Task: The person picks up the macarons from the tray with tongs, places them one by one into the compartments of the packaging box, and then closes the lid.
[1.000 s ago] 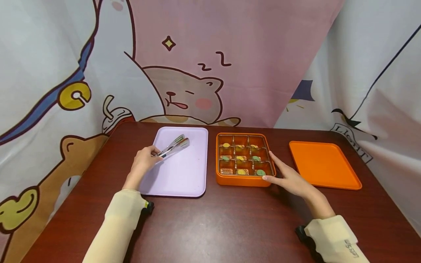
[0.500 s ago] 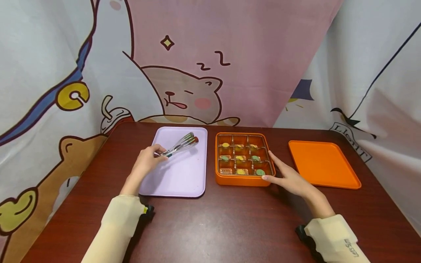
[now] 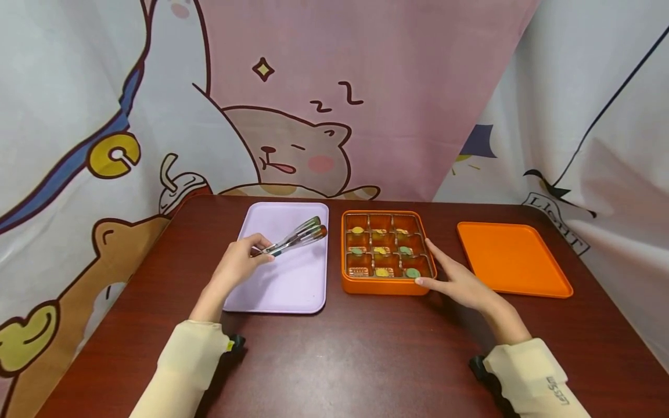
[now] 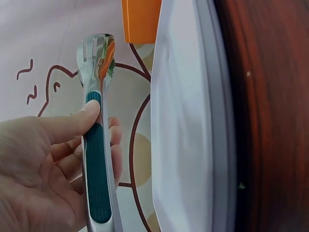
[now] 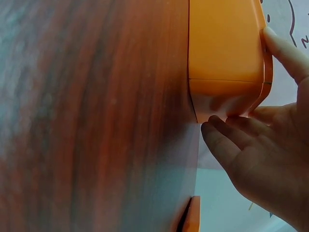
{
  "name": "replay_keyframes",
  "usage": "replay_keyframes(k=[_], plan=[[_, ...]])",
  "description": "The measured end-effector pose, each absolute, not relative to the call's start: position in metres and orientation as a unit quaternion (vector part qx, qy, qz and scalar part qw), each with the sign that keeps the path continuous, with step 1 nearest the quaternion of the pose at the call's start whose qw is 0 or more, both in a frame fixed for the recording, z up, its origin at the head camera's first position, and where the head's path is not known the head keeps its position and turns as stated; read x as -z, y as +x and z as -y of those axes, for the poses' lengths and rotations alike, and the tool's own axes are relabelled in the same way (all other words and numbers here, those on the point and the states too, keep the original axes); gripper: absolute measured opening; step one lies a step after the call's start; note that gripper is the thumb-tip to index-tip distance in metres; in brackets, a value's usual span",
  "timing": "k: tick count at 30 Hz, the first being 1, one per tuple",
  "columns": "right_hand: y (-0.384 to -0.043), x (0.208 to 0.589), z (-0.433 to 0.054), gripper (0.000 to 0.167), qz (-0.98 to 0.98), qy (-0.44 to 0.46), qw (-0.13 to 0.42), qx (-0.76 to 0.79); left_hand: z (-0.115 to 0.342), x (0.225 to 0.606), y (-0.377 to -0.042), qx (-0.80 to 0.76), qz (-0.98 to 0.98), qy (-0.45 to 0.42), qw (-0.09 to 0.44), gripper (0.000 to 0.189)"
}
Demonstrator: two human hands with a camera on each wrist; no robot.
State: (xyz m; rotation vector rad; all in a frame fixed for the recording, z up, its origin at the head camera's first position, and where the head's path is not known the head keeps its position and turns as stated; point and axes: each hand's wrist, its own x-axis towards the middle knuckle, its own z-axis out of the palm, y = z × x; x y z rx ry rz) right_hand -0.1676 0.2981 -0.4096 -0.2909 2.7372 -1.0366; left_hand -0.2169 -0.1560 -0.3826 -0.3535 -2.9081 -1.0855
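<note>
In the head view my left hand [image 3: 241, 261] holds metal tongs [image 3: 299, 238] over the lilac tray [image 3: 287, 290], their ends pointing right. The left wrist view shows the thumb pressing on the dark green grip of the tongs [image 4: 99, 169], with the fingers behind it. To the right of the tray stands an orange box [image 3: 387, 287] split into several compartments, most with small yellow or green pieces at the bottom. My right hand [image 3: 462, 284] rests on its near right corner, thumb at the rim and fairly straight fingers [image 5: 219, 140] against the side.
An orange lid-like tray [image 3: 514, 258] lies flat on the brown table [image 3: 324, 360], right of the box. Behind the table hangs a printed cartoon curtain [image 3: 397, 104], with more cloth at both sides.
My left hand has moved a little right with the tongs, whose ends now reach the right edge of the lilac tray. My right hand has stayed at the box.
</note>
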Motion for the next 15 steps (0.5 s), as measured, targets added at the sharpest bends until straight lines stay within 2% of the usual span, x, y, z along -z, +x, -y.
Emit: replay_keyframes(k=[15], plan=[[-0.167, 0.410, -0.298, 0.098, -0.924, -0.100, 0.101, 0.355, 0.139, 0.385, -0.203, 0.361, 0.919, -0.157, 0.004, 0.016]])
